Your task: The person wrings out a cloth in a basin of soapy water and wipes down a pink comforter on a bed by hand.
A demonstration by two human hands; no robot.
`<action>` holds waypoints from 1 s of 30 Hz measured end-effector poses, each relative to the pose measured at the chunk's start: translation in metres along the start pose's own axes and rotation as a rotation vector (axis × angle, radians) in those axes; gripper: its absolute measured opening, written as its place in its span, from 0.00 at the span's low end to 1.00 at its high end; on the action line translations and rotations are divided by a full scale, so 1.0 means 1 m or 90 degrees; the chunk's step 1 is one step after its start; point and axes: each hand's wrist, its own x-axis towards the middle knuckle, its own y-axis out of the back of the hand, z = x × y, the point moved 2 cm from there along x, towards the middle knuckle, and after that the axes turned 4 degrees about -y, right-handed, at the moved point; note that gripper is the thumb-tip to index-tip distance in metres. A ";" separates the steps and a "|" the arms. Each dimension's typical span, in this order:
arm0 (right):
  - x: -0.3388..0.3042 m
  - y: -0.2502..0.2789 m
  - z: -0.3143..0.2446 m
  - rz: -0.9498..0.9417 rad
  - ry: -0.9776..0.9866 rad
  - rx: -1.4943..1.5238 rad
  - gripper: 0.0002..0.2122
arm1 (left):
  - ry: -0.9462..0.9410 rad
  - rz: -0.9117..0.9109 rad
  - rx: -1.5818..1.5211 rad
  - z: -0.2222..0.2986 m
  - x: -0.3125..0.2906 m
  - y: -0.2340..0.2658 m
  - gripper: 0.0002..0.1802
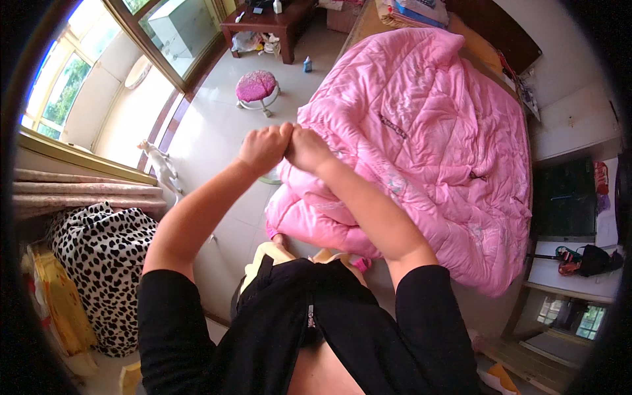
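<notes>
Both my hands are raised together in front of me, fingers curled closed and knuckles touching. My left hand (263, 148) is over the tiled floor. Beside it, my right hand (307, 150) overlaps the edge of a pink quilt (421, 151). Whatever the fingers hold, if anything, is hidden, and I cannot tell whether the quilt is pinched in them. The quilt lies puffed and rumpled over the bed, its near edge hanging down by my legs. Dark slits or patches mark its surface.
A pink-topped stool (257, 86), a blue bottle (307, 64) and a red-brown table (266, 27) stand ahead. A white cat (158, 163) is on the floor by the sliding door. Black-spotted fabric (108, 270) is at left; a cabinet with a dark screen (563, 201) is at right.
</notes>
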 end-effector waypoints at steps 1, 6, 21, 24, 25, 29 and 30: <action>0.026 -0.001 -0.008 -0.025 0.018 0.009 0.14 | 0.002 -0.028 -0.004 -0.023 0.006 0.010 0.15; 0.062 0.035 -0.066 0.210 0.253 0.063 0.27 | 0.182 0.059 -0.388 -0.116 0.034 0.039 0.10; 0.171 0.010 -0.116 0.200 0.423 -0.515 0.04 | 0.290 -0.457 -0.782 -0.207 0.054 0.042 0.06; 0.198 -0.027 -0.096 0.169 0.300 -0.467 0.03 | 0.190 -0.246 -0.621 -0.224 0.057 0.004 0.11; 0.206 -0.035 -0.094 0.144 0.267 -0.456 0.02 | 0.174 -0.246 -0.597 -0.231 0.058 -0.011 0.12; 0.232 -0.056 -0.085 0.048 0.125 -0.415 0.03 | 0.131 -0.236 -0.541 -0.257 0.067 -0.055 0.14; 0.238 -0.061 -0.082 0.049 0.104 -0.407 0.04 | 0.120 -0.226 -0.520 -0.261 0.068 -0.061 0.16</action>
